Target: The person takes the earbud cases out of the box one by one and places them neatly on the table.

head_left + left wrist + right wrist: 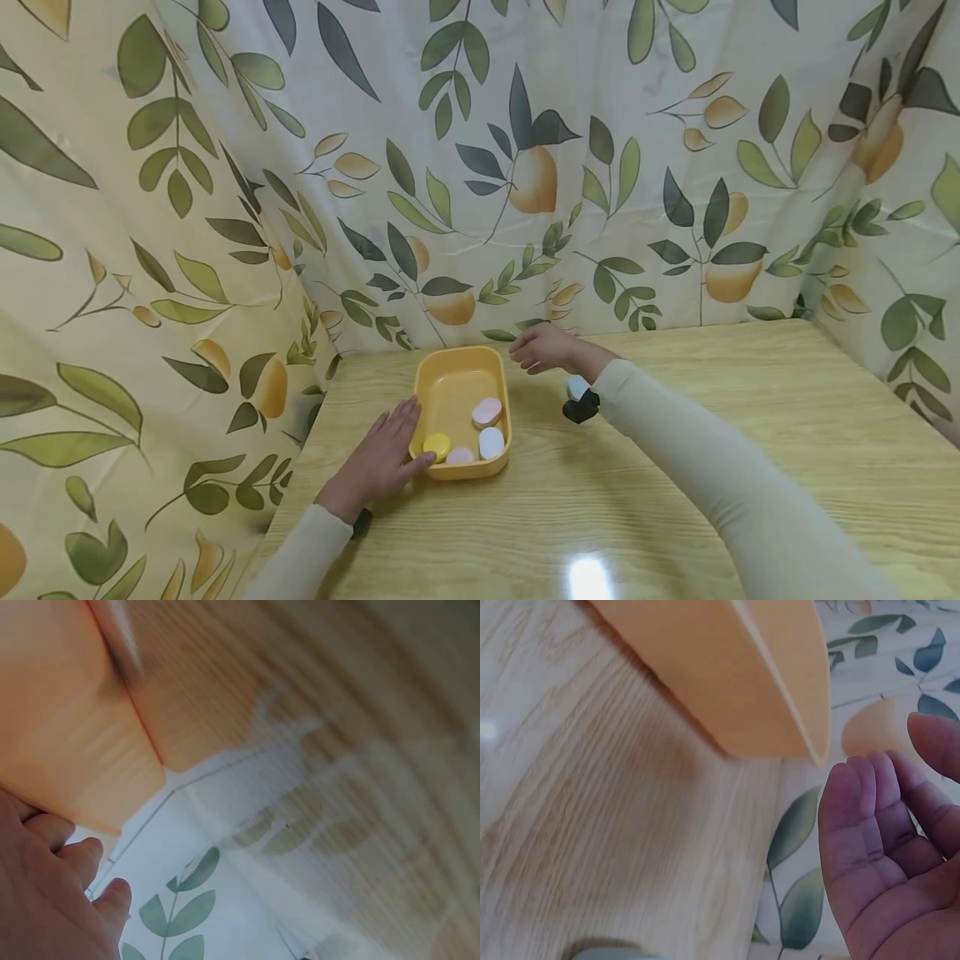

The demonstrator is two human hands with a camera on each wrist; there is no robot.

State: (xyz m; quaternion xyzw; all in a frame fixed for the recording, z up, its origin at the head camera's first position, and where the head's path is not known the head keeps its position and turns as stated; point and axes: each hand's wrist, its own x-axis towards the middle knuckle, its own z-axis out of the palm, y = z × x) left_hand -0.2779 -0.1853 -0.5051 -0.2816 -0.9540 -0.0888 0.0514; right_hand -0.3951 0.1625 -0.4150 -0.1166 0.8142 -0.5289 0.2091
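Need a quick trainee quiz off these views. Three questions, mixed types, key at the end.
1. Count: how many pieces lie in the yellow tub?
2. True or false: the right hand is holding one of the pieces.
3. Multiple choice: where is the left hand?
A) At the tub's left side
B) On the tub's far rim
C) Against the curtain

Key:
1. Four
2. False; the right wrist view shows its palm empty
3. A
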